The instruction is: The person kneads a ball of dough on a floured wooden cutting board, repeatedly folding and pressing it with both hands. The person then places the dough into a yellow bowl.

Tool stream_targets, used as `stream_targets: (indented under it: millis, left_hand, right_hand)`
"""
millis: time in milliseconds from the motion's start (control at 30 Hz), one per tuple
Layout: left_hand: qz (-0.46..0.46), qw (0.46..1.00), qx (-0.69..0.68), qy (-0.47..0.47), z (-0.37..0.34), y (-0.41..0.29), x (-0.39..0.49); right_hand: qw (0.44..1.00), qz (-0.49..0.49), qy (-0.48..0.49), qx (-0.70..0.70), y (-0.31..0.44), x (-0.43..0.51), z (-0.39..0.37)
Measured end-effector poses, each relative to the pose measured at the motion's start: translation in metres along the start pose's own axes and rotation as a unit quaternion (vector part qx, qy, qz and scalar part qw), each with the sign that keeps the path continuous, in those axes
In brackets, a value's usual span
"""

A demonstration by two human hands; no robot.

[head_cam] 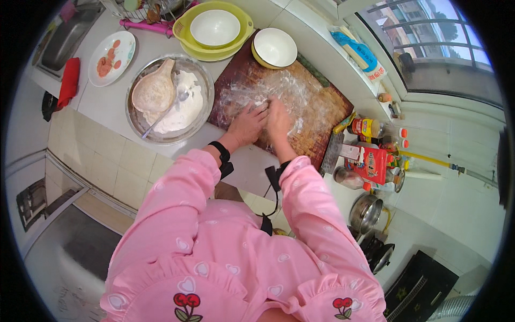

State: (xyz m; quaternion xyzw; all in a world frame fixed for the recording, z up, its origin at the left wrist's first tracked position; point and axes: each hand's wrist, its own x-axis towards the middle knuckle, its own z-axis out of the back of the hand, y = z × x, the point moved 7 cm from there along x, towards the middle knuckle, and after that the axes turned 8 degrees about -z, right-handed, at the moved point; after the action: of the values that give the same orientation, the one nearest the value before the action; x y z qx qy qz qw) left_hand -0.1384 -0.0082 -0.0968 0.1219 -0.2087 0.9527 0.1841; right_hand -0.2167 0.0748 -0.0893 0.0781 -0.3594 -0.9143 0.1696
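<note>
My left hand [248, 124] and my right hand [278, 120] are close together over the floured wooden board [318, 120]. Their fingertips meet near the middle of the board; whether something small lies under or between them cannot be seen. To the left of the board stands a large metal basin [210, 96] with white flour [186, 108], a gourd ladle [155, 90] and a metal spoon [161, 120] in it. Flour is smeared across the board around both hands. A white bowl with a yellow outside [275, 47] rests on the board's far corner.
A plate [125, 50] with orange-pink slices lies left of the basin. Behind it is a yellow-green colander [245, 24] holding a white bowl [215, 28]. A cleaver [332, 153] lies at the board's right edge, beside several bottles [350, 178]. A steel pot [365, 213] stands farther right.
</note>
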Motion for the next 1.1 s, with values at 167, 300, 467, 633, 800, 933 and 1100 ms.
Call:
stream_targets:
  millis: [167, 300, 467, 633, 800, 933, 1100]
  left_hand:
    - [0.088, 0.991, -0.091, -0.035, 0.003, 0.013, -0.003]
    - [0.151, 0.982, -0.055, -0.099, 0.013, 0.016, -0.005]
    - [0.12, 0.992, 0.009, -0.037, 0.004, 0.012, 0.001]
    - [0.01, 0.999, -0.001, 0.033, -0.007, 0.002, -0.001]
    - [0.124, 0.99, -0.054, -0.041, 0.003, 0.012, -0.004]
    - [0.178, 0.983, -0.016, -0.044, 0.007, 0.017, 0.0]
    - [0.066, 0.998, 0.013, 0.01, 0.001, 0.008, 0.004]
  right_hand:
    - [0.993, 0.048, -0.044, -0.099, -0.001, 0.017, -0.004]
    - [0.986, 0.078, -0.098, -0.111, 0.0, 0.039, 0.005]
    - [0.998, -0.004, 0.042, 0.035, -0.006, 0.025, -0.008]
    - [0.998, 0.011, 0.044, -0.037, 0.002, 0.005, -0.009]
    - [0.988, 0.101, -0.032, -0.109, 0.012, 0.034, 0.002]
    - [0.996, 0.053, -0.035, -0.056, 0.005, 0.045, 0.005]
    - [0.988, -0.061, 0.099, 0.1, -0.01, 0.021, -0.015]
